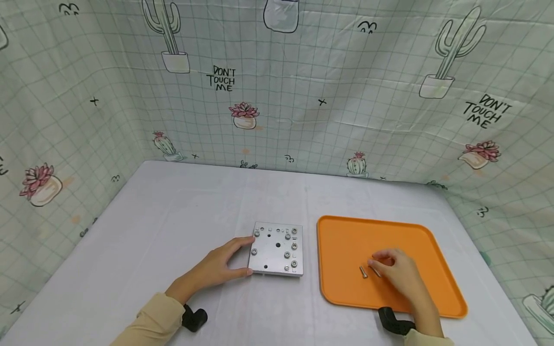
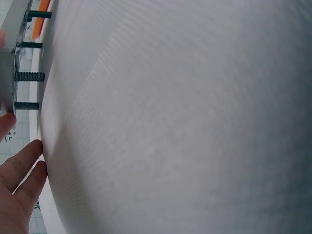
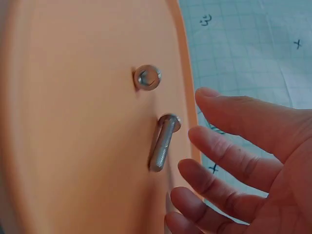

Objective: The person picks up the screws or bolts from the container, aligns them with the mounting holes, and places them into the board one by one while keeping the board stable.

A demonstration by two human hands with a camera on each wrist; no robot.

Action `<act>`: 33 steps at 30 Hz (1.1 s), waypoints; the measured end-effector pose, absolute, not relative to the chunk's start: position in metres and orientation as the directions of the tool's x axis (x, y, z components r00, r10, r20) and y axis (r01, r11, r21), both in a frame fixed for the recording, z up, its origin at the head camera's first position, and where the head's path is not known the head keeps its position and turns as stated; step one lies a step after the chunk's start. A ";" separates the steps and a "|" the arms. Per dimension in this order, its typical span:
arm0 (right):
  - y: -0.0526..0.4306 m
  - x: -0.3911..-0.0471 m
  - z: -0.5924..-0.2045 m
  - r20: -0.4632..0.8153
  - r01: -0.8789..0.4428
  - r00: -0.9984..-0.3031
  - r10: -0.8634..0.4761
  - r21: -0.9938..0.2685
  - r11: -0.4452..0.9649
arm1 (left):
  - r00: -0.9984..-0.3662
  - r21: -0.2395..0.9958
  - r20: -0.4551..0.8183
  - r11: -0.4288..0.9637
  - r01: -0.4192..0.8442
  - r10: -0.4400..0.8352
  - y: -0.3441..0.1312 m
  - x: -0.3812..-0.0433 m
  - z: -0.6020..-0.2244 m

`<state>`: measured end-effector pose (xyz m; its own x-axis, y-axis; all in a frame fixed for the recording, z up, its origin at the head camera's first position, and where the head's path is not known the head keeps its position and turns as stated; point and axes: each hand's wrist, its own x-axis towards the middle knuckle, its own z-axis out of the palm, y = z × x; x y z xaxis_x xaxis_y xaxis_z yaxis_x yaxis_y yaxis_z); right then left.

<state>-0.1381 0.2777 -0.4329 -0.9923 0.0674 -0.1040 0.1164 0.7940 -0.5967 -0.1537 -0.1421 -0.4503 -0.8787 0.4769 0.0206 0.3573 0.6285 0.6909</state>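
Note:
A square silver metal plate [image 1: 271, 258] lies near the middle of the table, with several socket-head screws and open holes on its top. My left hand [image 1: 216, 264] touches its left side, index finger at the upper part and thumb at the near corner. In the left wrist view, dark threaded screw ends [image 2: 30, 76] stick out beneath the plate. Over the orange tray [image 1: 363, 235], my right hand [image 1: 400, 271] hovers with loosely bent fingers close to two loose bolts. One bolt [image 3: 147, 78] shows its hex-socket head; the other bolt [image 3: 165, 144] lies nearer the fingertips.
The white table [image 1: 182, 211] carries the plate and, to its right, the low-rimmed tray. A curtain [image 1: 294, 86] printed with cacti surrounds the table at the back and sides. Black wrist mounts [image 1: 195, 319] sit below both hands.

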 end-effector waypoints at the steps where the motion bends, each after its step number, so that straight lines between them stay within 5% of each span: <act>1: 0.278 -0.138 -0.434 -0.111 0.121 -0.991 0.068 -0.589 0.799 | -0.878 0.694 0.020 0.626 0.356 0.477 -0.142 -0.154 -0.450; 33: 0.276 -0.144 -0.440 -0.124 0.108 -0.991 0.053 -0.498 0.860 | -0.882 0.697 0.014 0.628 0.346 0.471 -0.142 -0.153 -0.450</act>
<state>-0.1435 0.2756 -0.4397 -0.9908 0.0531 -0.1242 0.1085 0.8604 -0.4979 -0.1525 -0.1422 -0.4503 -0.8822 0.4706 0.0139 0.3460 0.6281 0.6970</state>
